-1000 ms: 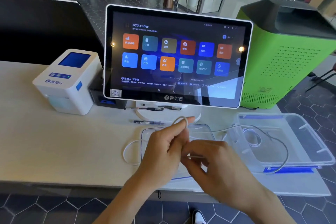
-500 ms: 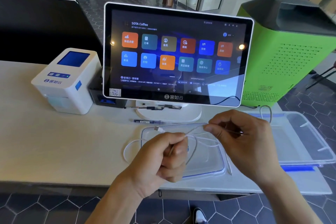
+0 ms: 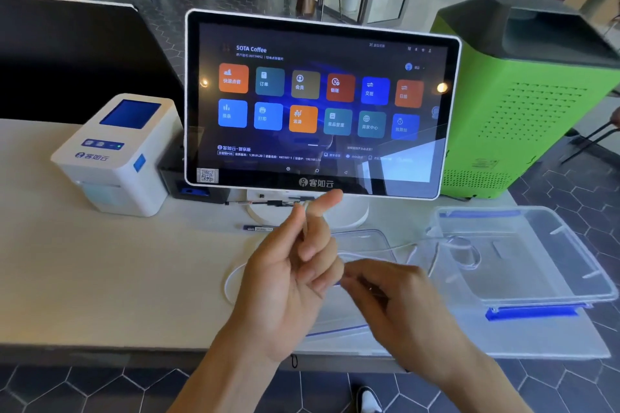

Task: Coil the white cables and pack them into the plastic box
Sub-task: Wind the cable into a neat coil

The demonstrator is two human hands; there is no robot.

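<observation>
A thin white cable (image 3: 375, 253) runs from my hands to the right, over the rim of the clear plastic box (image 3: 570, 265), where a coil of cable (image 3: 464, 253) lies on the bottom. My left hand (image 3: 295, 278) is raised over the box's clear lid (image 3: 369, 241), palm towards me, with the cable looped around its thumb and forefinger. My right hand (image 3: 396, 298) is just right of it and lower, blurred, pinching the same cable. Another loop of white cable (image 3: 231, 282) lies on the table to the left of my left hand.
A touchscreen terminal (image 3: 318, 104) on a white stand is straight ahead, with two pens (image 3: 258, 228) at its foot. A white label printer (image 3: 114, 154) sits at the left. A green machine (image 3: 523, 94) stands behind the box. The table's front edge (image 3: 100, 349) is near me.
My right hand dropped from above the lid down to the left hand. My left hand opened from a fist and lifted, with the cable now around its thumb and forefinger.
</observation>
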